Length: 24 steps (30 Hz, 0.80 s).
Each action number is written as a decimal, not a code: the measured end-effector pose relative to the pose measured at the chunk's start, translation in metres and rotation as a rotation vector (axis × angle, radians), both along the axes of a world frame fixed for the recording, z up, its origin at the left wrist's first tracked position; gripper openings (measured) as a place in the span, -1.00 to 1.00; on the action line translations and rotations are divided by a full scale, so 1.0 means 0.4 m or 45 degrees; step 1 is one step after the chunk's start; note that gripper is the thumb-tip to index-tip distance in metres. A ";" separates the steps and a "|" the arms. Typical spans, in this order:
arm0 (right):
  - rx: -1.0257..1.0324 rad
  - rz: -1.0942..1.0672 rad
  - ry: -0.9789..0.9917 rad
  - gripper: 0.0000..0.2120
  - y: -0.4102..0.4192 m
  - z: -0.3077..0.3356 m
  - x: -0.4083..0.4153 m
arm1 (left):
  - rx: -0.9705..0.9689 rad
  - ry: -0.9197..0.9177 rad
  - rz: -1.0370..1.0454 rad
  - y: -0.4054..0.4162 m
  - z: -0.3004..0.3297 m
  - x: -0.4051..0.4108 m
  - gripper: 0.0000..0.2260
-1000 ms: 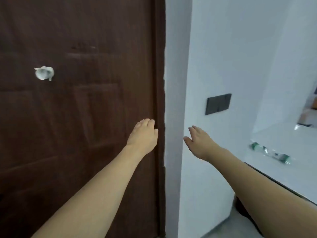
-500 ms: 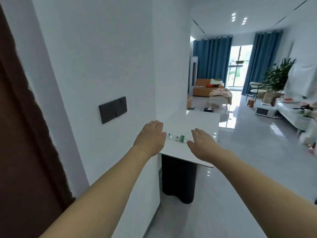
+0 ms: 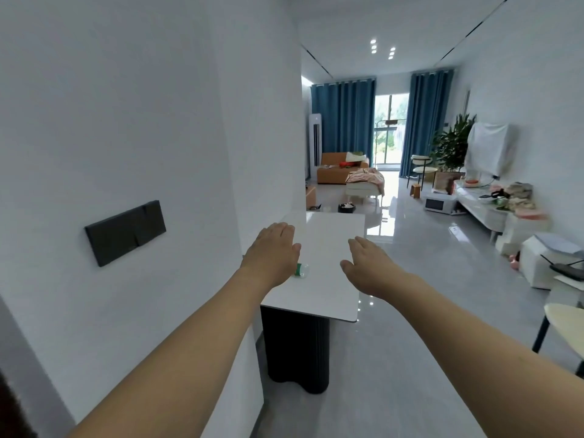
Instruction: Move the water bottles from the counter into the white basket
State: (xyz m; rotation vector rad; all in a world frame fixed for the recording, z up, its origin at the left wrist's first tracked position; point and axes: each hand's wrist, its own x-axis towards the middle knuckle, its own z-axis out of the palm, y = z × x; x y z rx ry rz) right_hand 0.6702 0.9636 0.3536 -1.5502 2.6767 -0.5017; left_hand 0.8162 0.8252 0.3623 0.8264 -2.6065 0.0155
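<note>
A clear water bottle (image 3: 301, 269) with a green label lies on its side on the white counter (image 3: 328, 248); only its end shows, the rest is hidden behind my left hand (image 3: 271, 252). That hand is stretched forward, palm down, fingers apart and empty, in front of the bottle. My right hand (image 3: 369, 267) is also held out palm down and empty, over the counter to the right of the bottle. No white basket is in view.
The counter stands on a dark fluted base (image 3: 297, 352) against the white wall, which bears a black switch panel (image 3: 125, 232). A glossy grey floor leads to a living room with a sofa (image 3: 339, 169) and blue curtains. A cream stool (image 3: 565, 324) stands at the right.
The view has swung right from a brown door to the counter and room. Both hands stay outstretched and empty; my left hand now covers most of the bottle.
</note>
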 end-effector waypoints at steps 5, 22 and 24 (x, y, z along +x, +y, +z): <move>0.016 -0.051 -0.041 -0.55 -0.031 -0.020 -0.104 | 0.009 -0.030 -0.028 -0.040 -0.015 -0.098 -0.57; -0.004 -0.168 -0.054 -0.52 -0.357 -0.003 -0.535 | 0.059 0.032 -0.111 -0.433 -0.020 -0.562 -0.57; -0.007 -0.170 -0.043 -0.49 -0.393 0.003 -0.587 | 0.052 0.042 -0.109 -0.483 -0.013 -0.622 -0.57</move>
